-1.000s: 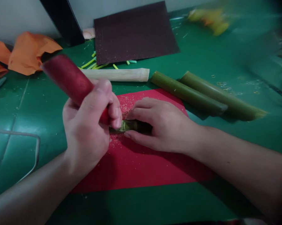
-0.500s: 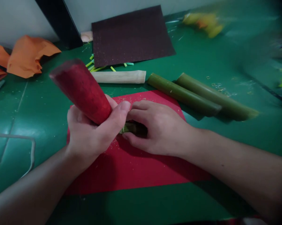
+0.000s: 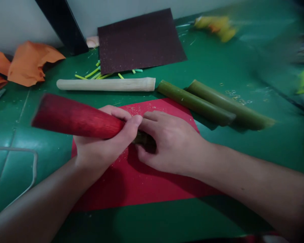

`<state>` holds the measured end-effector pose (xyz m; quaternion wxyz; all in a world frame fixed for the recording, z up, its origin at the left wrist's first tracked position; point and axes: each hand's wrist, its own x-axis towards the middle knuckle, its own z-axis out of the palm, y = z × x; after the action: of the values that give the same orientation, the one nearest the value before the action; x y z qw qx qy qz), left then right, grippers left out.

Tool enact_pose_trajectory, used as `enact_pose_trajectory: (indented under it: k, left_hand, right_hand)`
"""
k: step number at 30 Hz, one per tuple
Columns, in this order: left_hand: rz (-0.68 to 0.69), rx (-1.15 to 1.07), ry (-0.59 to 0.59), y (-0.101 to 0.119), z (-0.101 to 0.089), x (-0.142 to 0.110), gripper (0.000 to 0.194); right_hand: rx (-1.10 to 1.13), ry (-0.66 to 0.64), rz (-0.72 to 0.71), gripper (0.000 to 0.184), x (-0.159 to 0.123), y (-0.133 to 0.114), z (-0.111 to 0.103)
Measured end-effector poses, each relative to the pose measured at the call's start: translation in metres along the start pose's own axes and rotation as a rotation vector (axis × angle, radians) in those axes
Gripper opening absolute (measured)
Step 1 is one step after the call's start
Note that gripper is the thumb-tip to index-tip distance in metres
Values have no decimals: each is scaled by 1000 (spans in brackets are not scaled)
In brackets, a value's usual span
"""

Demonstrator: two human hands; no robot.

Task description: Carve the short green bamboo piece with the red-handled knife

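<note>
My left hand (image 3: 96, 148) is closed around a red tube (image 3: 76, 116), which looks like stained bamboo. It slants to the upper left, with its outer end raised. My right hand (image 3: 177, 141) curls over a short dark green bamboo piece (image 3: 143, 138), mostly covered by the fingers. My fingertips nearly meet, and I cannot tell whether the red tube and the green piece are joined. Both hands are over a red sheet (image 3: 142, 189) sprinkled with pale shavings.
Beyond the hands lie a pale peeled stick (image 3: 106, 84) and two green bamboo tubes (image 3: 197, 103). A dark sheet (image 3: 142, 42) rests at the back near a black post (image 3: 63, 27). Crumpled orange paper (image 3: 30, 65) is at left, a yellow object (image 3: 215, 27) at back right.
The red tube has swung down to the left, from steeply raised to nearly level. My left hand has turned with it, uncovering more of the pale stick. My right hand has barely shifted.
</note>
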<state>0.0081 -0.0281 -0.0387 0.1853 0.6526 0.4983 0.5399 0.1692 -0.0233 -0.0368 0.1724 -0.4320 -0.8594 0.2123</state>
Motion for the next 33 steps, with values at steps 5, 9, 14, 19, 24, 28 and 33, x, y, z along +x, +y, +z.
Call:
enact_pose_trajectory:
  k: [5,9,14,19,24,28,33]
  left_hand:
    - [-102,-121,126,-3,0,0,27]
    - [-86,-133,161,-6,3,3,27]
    - [-63,-170,87,-9,5,4,27]
    - [-111,-143,132,-13,6,6,28]
    - [-17,-57,22,-13,5,5,28]
    - [22,-52,21,-14,4,5,27]
    - [-4,-53,-5,-11,3,6,27]
  right_hand:
    - [14,-31,72,24,0,1,-4]
    - [42,-34,82,27,1,1,-3]
    - [43,-29,68,28,0,0,2]
    - [51,-17,51,28,-1,-2,3]
    - [36,-17,35,27,0,-2,3]
    - [36,-21,36,29,0,-1,4]
    - [35,-2,29,28,-2,-2,4]
